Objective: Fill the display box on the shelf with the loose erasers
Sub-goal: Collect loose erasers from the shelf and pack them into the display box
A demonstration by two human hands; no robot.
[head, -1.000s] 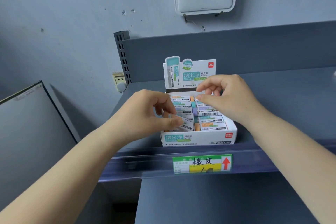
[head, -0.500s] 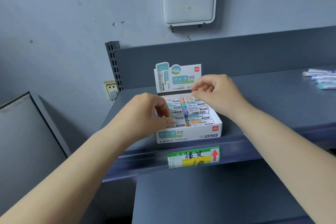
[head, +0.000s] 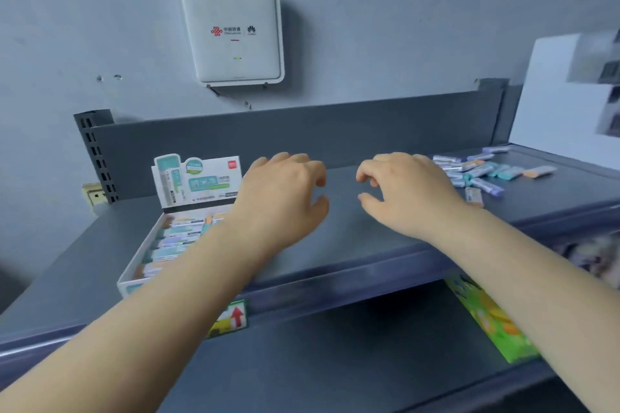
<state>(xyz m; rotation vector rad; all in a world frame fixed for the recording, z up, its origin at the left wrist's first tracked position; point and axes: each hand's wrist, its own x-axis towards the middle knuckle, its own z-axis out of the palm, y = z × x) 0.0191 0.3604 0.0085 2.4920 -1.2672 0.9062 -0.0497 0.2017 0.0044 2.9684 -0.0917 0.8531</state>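
Observation:
The white display box (head: 134, 273) with its upright printed header card sits at the left of the grey shelf (head: 352, 245), and rows of wrapped erasers lie in it. A pile of loose erasers (head: 486, 173) in purple, teal and orange wrappers lies at the right of the shelf. My left hand (head: 285, 198) hovers over the shelf just right of the box, fingers curled apart and empty. To its right is my right hand (head: 406, 194), also empty with fingers spread, its knuckles close to the pile.
A white router box (head: 233, 33) hangs on the wall above the shelf's back panel. A green packet (head: 486, 315) lies on the lower shelf at the right. A price label with a red arrow (head: 231, 318) is on the shelf's front rail. White boxes stand at the far right.
Both hands have left the display box and moved right along the shelf toward the loose erasers. The view has swung right, bringing the eraser pile into sight.

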